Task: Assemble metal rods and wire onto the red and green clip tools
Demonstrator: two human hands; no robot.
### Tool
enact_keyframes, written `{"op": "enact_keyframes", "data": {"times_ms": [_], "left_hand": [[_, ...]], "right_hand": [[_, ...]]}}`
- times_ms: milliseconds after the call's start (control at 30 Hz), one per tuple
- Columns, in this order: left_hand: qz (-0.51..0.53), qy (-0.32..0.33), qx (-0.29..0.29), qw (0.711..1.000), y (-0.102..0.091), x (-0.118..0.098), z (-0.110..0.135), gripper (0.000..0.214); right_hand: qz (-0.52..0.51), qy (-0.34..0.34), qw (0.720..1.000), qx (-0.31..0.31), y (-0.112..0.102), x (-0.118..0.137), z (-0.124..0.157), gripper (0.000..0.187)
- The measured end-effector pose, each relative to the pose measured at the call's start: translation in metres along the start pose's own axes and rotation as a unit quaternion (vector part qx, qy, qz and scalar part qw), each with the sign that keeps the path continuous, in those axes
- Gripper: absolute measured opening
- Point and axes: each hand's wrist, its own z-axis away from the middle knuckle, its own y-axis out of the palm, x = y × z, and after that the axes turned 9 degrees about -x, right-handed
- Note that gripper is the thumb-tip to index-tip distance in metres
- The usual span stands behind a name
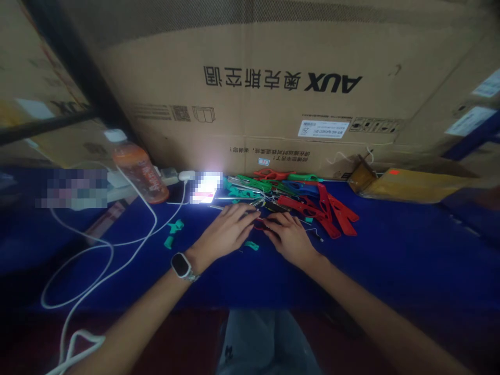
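Note:
My left hand [227,229], with a watch [181,264] on its wrist, and my right hand [291,234] meet over the middle of the blue table. Their fingers are closed on a small red plastic piece [259,224], mostly covered by the fingertips, so its exact kind does not show. Just beyond the hands lies a heap of green clips [253,183], red clips [308,207] and a blue clip [300,188], with thin metal rods among them. One small teal plastic piece [252,245] rests on the table below my left fingers.
To the left stand an orange drink bottle [138,169], a bright phone screen [207,186] and a looping white cable [111,250]. More teal pieces [175,227] lie nearby. A yellow packet [414,186] sits at the right, and a large cardboard box [250,125] backs the table.

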Motion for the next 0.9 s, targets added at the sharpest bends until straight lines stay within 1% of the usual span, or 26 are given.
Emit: {"op": "enact_keyframes", "data": {"times_ms": [67,167,233,300,433,500,600,667,767,900], "left_hand": [[0.052,-0.041,-0.012,0.998,-0.010,-0.003,0.008,0.029],[0.104,-0.070,0.011,0.992,-0.016,-0.011,0.022,0.022],[0.114,-0.071,0.035,0.990,-0.013,-0.016,0.028,0.027],[0.112,-0.062,0.045,0.991,-0.006,-0.019,0.029,0.032],[0.115,-0.054,0.047,0.991,0.005,-0.018,0.023,0.016],[0.131,-0.061,0.030,0.989,0.007,-0.016,0.020,0.014],[0.172,-0.095,-0.019,0.980,0.005,-0.012,0.018,0.016],[0.200,-0.128,-0.048,0.970,0.005,-0.010,0.016,0.020],[0.216,-0.189,-0.070,0.955,0.008,-0.007,0.011,0.023],[0.244,-0.276,-0.091,0.925,0.019,-0.006,0.000,0.019]], "right_hand": [[-0.004,0.003,1.000,-0.003,0.000,0.000,0.000,0.028],[-0.002,0.002,1.000,-0.002,0.001,0.000,-0.002,0.028],[0.002,0.000,1.000,-0.001,0.003,0.000,-0.005,0.028],[0.006,-0.001,1.000,-0.001,0.004,0.001,-0.008,0.028],[0.003,-0.009,1.000,-0.006,0.006,0.000,-0.011,0.028],[0.002,-0.008,1.000,-0.008,0.006,0.000,-0.011,0.028],[0.000,-0.004,1.000,-0.011,0.006,-0.001,-0.010,0.028],[-0.002,-0.005,1.000,-0.014,0.007,-0.001,-0.009,0.028],[-0.003,-0.005,1.000,-0.018,0.007,-0.001,-0.009,0.028],[0.000,-0.001,1.000,-0.017,0.007,-0.001,-0.009,0.028]]}}
